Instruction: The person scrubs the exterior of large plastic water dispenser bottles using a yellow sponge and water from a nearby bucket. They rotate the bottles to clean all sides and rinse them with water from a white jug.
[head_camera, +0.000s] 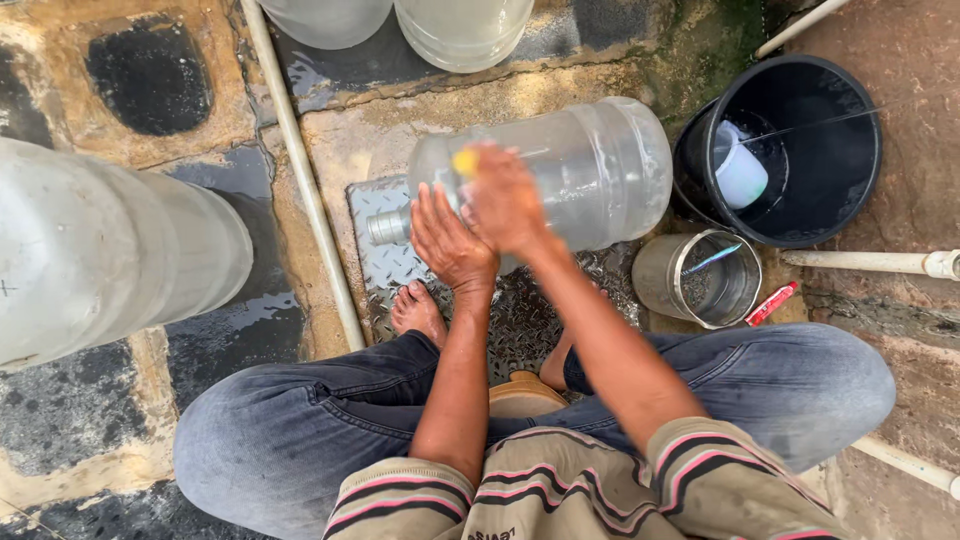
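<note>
— So, where is the jug?

— The clear water jug (590, 165) lies sideways on the metal plate (385, 255). My left hand (450, 240) steadies it, palm flat; my right hand (505, 200) clenches a yellow sponge (465, 162) against its wall.

A person sat with knees apart over a large clear water jug (590, 165) lying on its side on a metal tread plate (385, 255). The left hand (450, 243) steadied it; the right hand (505, 200) pressed a yellow sponge (465, 162) against it. At three o'clock lay a black bucket (810, 190), with a steel cup (700, 280) below it.
</note>
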